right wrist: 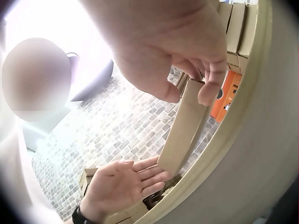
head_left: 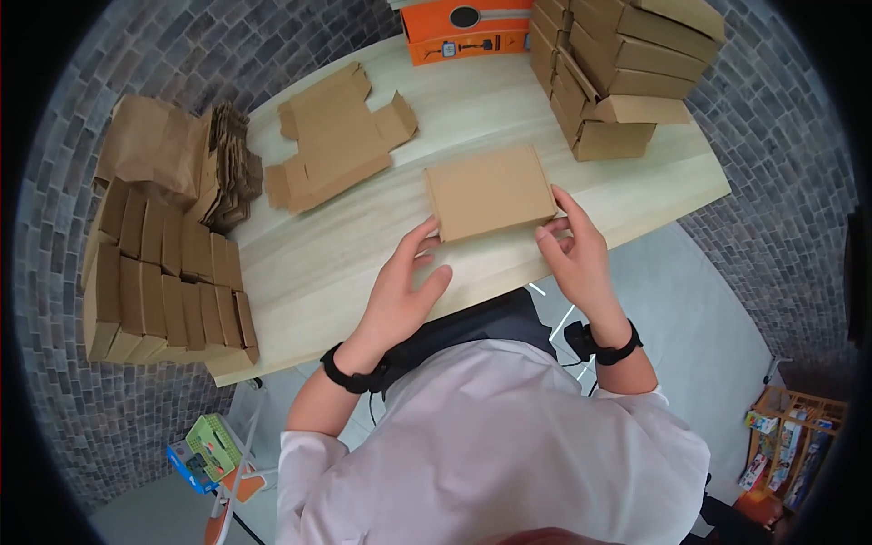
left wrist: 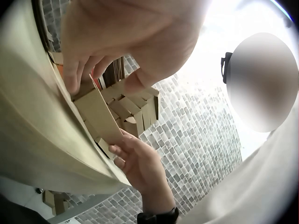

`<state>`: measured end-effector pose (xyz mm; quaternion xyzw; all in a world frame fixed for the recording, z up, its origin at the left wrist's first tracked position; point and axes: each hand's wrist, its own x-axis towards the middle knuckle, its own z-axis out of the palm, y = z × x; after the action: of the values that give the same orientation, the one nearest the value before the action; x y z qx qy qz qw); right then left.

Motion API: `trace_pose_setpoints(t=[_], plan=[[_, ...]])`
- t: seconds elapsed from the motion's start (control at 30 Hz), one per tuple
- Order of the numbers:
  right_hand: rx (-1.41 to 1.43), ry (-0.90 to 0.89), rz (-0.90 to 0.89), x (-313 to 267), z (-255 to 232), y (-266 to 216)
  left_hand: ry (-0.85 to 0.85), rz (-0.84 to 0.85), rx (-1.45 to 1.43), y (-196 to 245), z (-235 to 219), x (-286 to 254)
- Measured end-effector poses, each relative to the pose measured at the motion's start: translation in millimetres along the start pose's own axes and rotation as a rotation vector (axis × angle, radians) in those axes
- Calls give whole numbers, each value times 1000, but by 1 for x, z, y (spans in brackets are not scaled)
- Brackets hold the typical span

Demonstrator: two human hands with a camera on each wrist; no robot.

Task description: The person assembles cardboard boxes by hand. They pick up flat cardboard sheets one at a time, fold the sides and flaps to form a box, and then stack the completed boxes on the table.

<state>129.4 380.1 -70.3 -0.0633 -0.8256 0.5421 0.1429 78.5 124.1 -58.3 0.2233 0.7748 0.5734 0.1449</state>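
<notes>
A closed brown cardboard box (head_left: 490,193) lies near the front edge of the table, between the two hands. My left hand (head_left: 404,282) is at its left end, fingers extended against the side and thumb held away. In the right wrist view, the left hand (right wrist: 114,186) shows a flat palm with fingertips at the end of the box (right wrist: 182,128). My right hand (head_left: 579,259) holds the right front corner, index finger along the side and thumb near the front face. In the left wrist view, the right hand (left wrist: 142,165) has its fingers bent at the box (left wrist: 99,116).
An unfolded cardboard blank (head_left: 336,141) lies flat behind, to the left. Rows of folded boxes (head_left: 163,291) and a bundle of flat cardboard (head_left: 227,168) line the left side. Stacked boxes (head_left: 627,54) stand back right, beside an orange carton (head_left: 468,32).
</notes>
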Motion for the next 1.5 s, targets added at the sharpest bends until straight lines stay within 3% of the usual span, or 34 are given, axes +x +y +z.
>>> trace_pose_setpoints(t=[0.07, 0.23, 0.37, 0.43, 0.63, 0.67, 0.73, 0.8, 0.93, 1.0, 1.03, 1.1, 1.13, 1.17, 1.2, 1.27, 1.3, 1.43, 1.5], plan=[[-31, -23, 50, 12, -7, -3, -17, 14, 50, 7, 3, 15], [-316, -97, -60, 83, -7, -12, -3, -3, 61, 6, 1, 85], [-366, -17, -137, 155, 11, 11, 143, -64, 62, 7, 2, 150], [-414, 35, -13, 179, 18, 12, 162, -56, 33, 8, 6, 172], [-363, 2, 90, 220, 28, 21, 219, -128, 73, -9, 9, 210], [-366, -5, 81, 219, 30, 20, 247, -69, 81, -18, 6, 211], [-486, 189, -53, 209, 41, 21, 302, -22, 86, -22, -9, 202], [-444, 134, -157, 201, 49, 6, 216, 116, 313, -14, -34, 174], [-446, -88, -326, 200, 84, -24, 351, 57, 255, -23, -95, 132], [-467, -171, -411, 203, 110, -29, 580, 140, 596, -47, -133, 117], [-512, -165, -376, 202, 123, -31, 600, 134, 603, -62, -145, 107], [-551, -169, -356, 205, 138, -42, 889, 56, 951, -85, -161, 89], [-626, -287, -234, 207, 141, -49, 905, 38, 956, -90, -168, 82], [-702, -407, -112, 208, 145, -52, 794, -79, 900, -90, -174, 74], [-700, -425, -129, 206, 150, -52, 685, -188, 837, -89, -179, 69], [-667, -242, -268, 198, 155, -46, 663, -234, 806, -87, -179, 63], [-669, -249, -271, 198, 158, -42, 622, -261, 774, -84, -177, 62], [-629, -187, -389, 202, 161, -30, 674, -163, 702, -78, -176, 63], [-603, -186, -411, 204, 166, -24, 718, -116, 529, -75, -175, 61]])
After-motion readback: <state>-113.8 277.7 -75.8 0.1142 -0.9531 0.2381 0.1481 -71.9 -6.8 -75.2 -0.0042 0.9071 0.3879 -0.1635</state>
